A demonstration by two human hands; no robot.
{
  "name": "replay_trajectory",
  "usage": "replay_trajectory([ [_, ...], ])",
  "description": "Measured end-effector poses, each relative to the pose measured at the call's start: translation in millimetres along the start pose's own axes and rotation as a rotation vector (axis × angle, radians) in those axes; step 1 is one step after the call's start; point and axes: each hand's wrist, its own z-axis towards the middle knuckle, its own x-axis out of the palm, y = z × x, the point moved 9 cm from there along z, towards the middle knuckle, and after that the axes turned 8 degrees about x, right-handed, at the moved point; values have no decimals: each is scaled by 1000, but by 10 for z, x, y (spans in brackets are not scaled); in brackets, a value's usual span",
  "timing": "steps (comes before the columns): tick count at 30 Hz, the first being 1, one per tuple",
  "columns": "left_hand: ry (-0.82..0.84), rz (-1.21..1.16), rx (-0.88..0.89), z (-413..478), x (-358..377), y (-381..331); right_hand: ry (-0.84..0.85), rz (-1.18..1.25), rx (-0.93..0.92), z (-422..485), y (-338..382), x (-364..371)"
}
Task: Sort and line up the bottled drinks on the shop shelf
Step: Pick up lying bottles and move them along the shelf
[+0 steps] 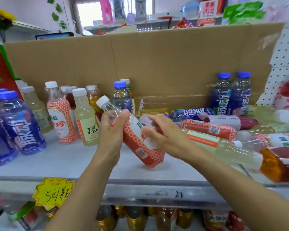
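Above grey shelf (70, 162), tilted red-patterned bottle (141, 147) in left-hand grip (111, 129).

Grey shelf (60, 162) spans the lower frame: upright bottles (86, 117) stand at left and centre-left, two blue-capped bottles (230, 94) upright at upper right, a heap of toppled bottles (212, 130) lying at right, cardboard sheet (157, 64) behind.

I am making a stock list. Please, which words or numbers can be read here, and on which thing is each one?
"水溶 C100": pale yellow bottle, standing.
"脉动": blue bottles at the back right.
"5元/瓶": yellow star price tag.
"22": handwritten on the shelf edge.
Held red-patterned bottle: label partly hidden by the hands, unreadable.
Barcodes and small print: too small.
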Motion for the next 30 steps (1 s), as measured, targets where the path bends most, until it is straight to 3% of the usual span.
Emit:
replay_trajectory([
  [5,50,305,256,237,-263,-351,-58,-764,221,174,-614,-204],
  [10,63,539,350,436,-506,-409,19,-961,246,383,-711,17],
  [17,-52,705,327,638,-917,-368,-68,-885,242,417,-622,59],
  [20,-167,888,689,287,-767,-632,-98,-804,230,379,-467,7],
  [23,80,990,986,-104,-233,-562,-85,-692,220,352,-261,-139],
  [24,147,1011,996,-163,-101,-490,-78,-662,203,339,-173,-199],
  [26,122,1031,969,-204,-34,-418,-53,-581,183,306,-14,-323],
  [30,-209,874,765,-94,-544,-411,22,-172,204,295,199,-427],
])
